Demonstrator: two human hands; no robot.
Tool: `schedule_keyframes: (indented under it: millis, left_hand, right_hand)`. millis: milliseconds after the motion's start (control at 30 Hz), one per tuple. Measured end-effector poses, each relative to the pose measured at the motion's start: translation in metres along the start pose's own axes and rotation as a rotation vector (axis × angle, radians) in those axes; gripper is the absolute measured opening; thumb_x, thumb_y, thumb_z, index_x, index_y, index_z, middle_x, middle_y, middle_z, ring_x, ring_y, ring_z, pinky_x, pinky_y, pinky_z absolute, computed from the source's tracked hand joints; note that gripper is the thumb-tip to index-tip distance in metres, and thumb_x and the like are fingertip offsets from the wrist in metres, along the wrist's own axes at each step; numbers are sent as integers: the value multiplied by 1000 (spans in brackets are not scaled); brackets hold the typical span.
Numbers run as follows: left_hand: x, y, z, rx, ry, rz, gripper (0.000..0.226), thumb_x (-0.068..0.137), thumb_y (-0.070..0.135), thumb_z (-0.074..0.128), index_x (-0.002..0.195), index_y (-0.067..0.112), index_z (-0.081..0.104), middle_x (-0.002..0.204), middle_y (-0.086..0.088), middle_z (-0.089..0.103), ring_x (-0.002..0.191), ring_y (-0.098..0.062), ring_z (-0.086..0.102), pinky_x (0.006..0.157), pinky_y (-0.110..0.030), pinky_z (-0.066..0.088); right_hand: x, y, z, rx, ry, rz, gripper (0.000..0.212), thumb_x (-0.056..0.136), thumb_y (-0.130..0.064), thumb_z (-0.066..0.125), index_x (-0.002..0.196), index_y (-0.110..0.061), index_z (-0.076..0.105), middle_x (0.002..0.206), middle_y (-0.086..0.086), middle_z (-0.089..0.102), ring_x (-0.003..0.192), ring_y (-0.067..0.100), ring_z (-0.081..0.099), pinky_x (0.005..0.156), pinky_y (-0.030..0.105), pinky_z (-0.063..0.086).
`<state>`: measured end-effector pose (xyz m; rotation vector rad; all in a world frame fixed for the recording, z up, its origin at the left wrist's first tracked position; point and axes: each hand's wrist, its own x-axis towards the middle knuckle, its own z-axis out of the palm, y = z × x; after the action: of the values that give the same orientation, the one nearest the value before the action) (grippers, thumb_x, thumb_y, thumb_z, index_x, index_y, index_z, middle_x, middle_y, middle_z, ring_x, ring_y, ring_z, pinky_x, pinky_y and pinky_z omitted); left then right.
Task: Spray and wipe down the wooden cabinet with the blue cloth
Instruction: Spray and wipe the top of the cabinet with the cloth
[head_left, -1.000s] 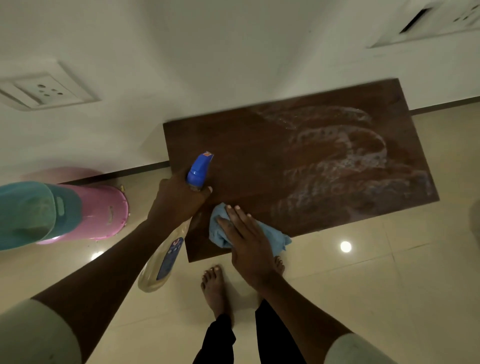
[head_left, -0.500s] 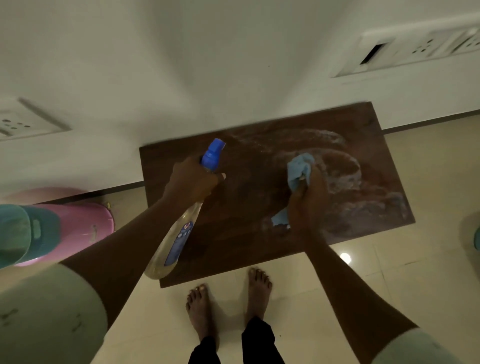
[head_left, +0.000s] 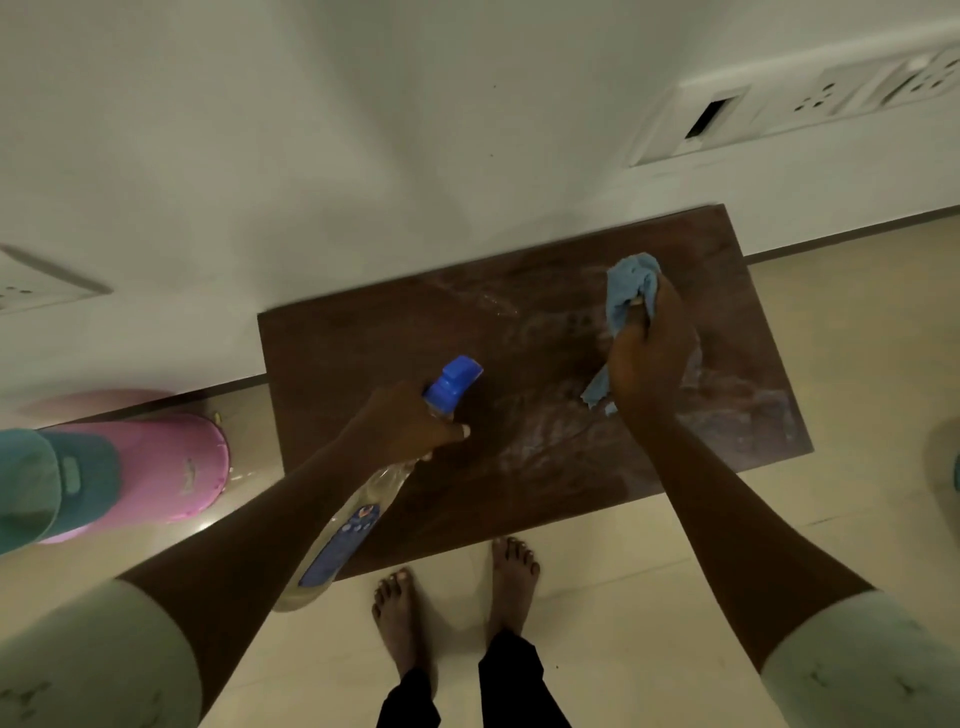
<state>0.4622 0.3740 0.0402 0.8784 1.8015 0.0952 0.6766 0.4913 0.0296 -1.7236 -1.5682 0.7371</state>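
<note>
I've got my right hand bunched round the cloth at the cabinet's far right, with streaks running left and nearer, I think, toward my left hand gripping the bottle.

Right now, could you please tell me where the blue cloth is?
In the head view, the blue cloth is bunched in the right hand, on the far right part of the wooden cabinet top.
</note>
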Motion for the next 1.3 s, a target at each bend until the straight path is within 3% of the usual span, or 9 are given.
schedule_keyframes:
  millis: [100,333,533,600,833,967,1033,1167,1300]
  left_hand:
    - [-4,-10,12,15,-61,-65,79,69,32,79,135,19,38,79,3,62,53,-9,64,47,-16,47]
    - [-12,-24,5,7,-75,24,41,73,32,77,101,25,48,77,3,65,54,-6,64,46,-12,44]
    - [-7,-28,-22,-181,81,26,36,76,26,74,104,21,51,72,-1,67,51,-8,64,45,-16,47]
    - [-3,-29,-30,-229,139,36,33,75,25,74,101,19,55,74,-5,68,53,-10,65,45,-17,49]
    - [10,-23,-43,-304,176,38,36,74,25,75,103,20,54,75,-5,67,46,-8,63,39,-15,46]
    - [19,-22,-52,-342,210,-19,33,73,30,75,97,18,56,71,-2,67,45,-7,63,39,-16,45]
    - [22,-19,-55,-363,222,-28,33,73,31,74,97,17,57,70,-3,67,45,-7,63,41,-18,46]
    - [26,-11,-56,-396,252,-27,28,73,29,73,94,16,59,67,-4,68,48,-10,63,47,-23,49]
    - [28,-10,-60,-423,228,-50,30,72,29,74,93,16,57,67,-5,67,47,-10,63,44,-22,49]
  right_hand:
    - [4,-3,4,38,-20,-13,31,98,-5,46,126,5,53,126,18,59,120,26,56,107,38,43]
    - [-10,-3,21,-4,-106,-117,33,97,-6,50,127,8,51,128,22,57,121,30,54,108,44,41]
    - [-58,21,48,-259,-476,-266,49,97,-30,43,142,-9,41,147,14,42,137,29,38,117,40,28]
    - [-89,26,62,-271,-598,-441,47,94,-17,51,141,-12,45,151,15,36,143,29,27,119,38,22]
    - [-42,15,99,-286,-430,-530,49,82,-6,57,131,-13,58,145,19,43,138,39,34,112,49,32]
    - [4,-13,133,-290,-201,-358,38,72,-11,65,110,-7,70,116,23,59,104,41,54,89,48,48]
    - [-5,-26,148,-182,-283,-358,32,76,-6,69,107,2,69,111,24,61,101,40,57,90,45,50]
    - [-28,-36,156,-132,-500,-675,31,65,-2,82,93,5,70,92,24,66,87,36,61,81,38,48]
    - [17,-24,142,-204,-368,-582,16,78,-1,65,91,5,71,94,22,69,97,35,60,91,44,44]
